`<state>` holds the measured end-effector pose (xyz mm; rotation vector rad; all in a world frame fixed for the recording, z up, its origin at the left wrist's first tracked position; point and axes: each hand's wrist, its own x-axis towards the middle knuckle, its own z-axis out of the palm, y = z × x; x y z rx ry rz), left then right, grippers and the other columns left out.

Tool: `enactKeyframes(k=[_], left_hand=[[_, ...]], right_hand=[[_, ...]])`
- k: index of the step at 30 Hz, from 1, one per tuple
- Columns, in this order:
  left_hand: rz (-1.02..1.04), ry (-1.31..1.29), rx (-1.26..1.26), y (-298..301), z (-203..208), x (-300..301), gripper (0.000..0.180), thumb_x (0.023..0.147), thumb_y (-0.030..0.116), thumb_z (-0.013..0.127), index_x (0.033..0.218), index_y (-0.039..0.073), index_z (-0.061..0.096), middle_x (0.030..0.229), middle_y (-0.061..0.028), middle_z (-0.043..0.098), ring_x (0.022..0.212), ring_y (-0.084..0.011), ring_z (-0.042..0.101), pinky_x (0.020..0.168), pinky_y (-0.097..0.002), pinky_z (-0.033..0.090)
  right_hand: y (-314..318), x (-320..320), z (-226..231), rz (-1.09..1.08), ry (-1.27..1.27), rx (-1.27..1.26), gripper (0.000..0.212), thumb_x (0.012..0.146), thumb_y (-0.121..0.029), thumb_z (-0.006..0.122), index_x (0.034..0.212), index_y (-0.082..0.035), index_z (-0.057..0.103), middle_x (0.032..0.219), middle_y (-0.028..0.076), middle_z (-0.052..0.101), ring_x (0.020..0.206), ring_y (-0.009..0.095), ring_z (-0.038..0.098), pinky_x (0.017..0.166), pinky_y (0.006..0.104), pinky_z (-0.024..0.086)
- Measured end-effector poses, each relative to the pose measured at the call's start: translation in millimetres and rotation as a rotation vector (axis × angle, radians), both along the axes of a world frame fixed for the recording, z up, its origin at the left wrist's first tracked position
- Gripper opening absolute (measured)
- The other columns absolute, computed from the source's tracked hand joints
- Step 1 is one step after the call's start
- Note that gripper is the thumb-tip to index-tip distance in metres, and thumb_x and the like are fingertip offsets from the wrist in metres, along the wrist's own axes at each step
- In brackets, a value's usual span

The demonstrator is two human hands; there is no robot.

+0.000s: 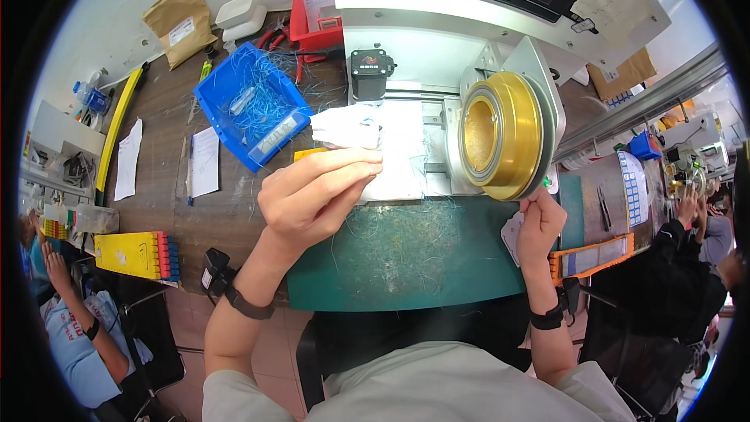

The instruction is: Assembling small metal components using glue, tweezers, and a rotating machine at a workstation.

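My left hand (320,191) is closed in a pinch in front of the machine, its fingertips meeting beside a crumpled white cloth or tissue (348,126). What lies between those fingertips is too small to make out. Down at the lower rim of a gold-coloured round wheel (500,137), my right hand (541,227) has its fingers curled closed. The rim and the fingers themselves hide whatever they grip. The wheel is mounted upright on the grey metal plate (539,70) of the machine. White paper (400,164) lies brightly lit on the machine bed between my hands.
A green mat (406,266) with loose fibres lies before me. Left stand a blue bin (262,152) of blue fibres, a red bin (305,27), pliers (269,35) and a yellow rack (133,255). An orange-framed tray (594,258) is at right. Other people sit on both sides.
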<state>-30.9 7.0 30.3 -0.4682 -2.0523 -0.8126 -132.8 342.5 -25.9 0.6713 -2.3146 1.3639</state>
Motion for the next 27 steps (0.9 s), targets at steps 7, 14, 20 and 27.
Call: enactKeyframes(k=[7, 14, 20, 27], left_hand=[[0.006, -0.009, -0.007, 0.1, 1.4, 0.7, 0.022, 0.082, -0.012, 0.081, 0.101, -0.002, 0.078, 0.100, -0.0153, 0.080, 0.092, -0.0258, 0.080, 0.081, -0.0323, 0.065], [0.004, -0.008, -0.006, 0.2, 0.4, 1.5, 0.022, 0.082, -0.012, 0.081, 0.102, -0.001, 0.078, 0.101, -0.0149, 0.081, 0.093, -0.0257, 0.080, 0.081, -0.0323, 0.065], [0.005, -0.007, -0.004, 0.8, 1.8, 0.8, 0.022, 0.082, -0.012, 0.081, 0.101, -0.001, 0.078, 0.100, -0.0149, 0.081, 0.093, -0.0254, 0.080, 0.082, -0.0323, 0.065], [0.008, 0.001, -0.001, 0.6, -0.4, 0.5, 0.022, 0.083, -0.012, 0.080, 0.102, -0.002, 0.077, 0.100, -0.0156, 0.080, 0.093, -0.0253, 0.080, 0.082, -0.0325, 0.065]], right_hand=[[-0.7, 2.4, 1.0, -0.007, -0.043, -0.017, 0.021, 0.094, 0.007, 0.043, 0.078, 0.001, 0.055, 0.067, -0.003, 0.048, 0.061, 0.004, 0.039, 0.055, 0.0242, 0.028], [-0.9, 2.0, -1.1, -0.002, -0.033, -0.036, 0.021, 0.093, 0.007, 0.044, 0.077, 0.000, 0.055, 0.067, -0.004, 0.047, 0.059, 0.003, 0.037, 0.054, 0.0238, 0.025], [-1.9, 2.2, 0.7, -0.011, -0.061, -0.042, 0.021, 0.093, 0.008, 0.043, 0.078, 0.000, 0.055, 0.066, -0.004, 0.046, 0.059, 0.003, 0.036, 0.054, 0.0240, 0.024], [-3.9, 1.9, 1.9, -0.025, -0.048, -0.042, 0.021, 0.093, 0.008, 0.043, 0.079, 0.001, 0.057, 0.066, -0.004, 0.046, 0.059, 0.003, 0.037, 0.055, 0.0242, 0.025]])
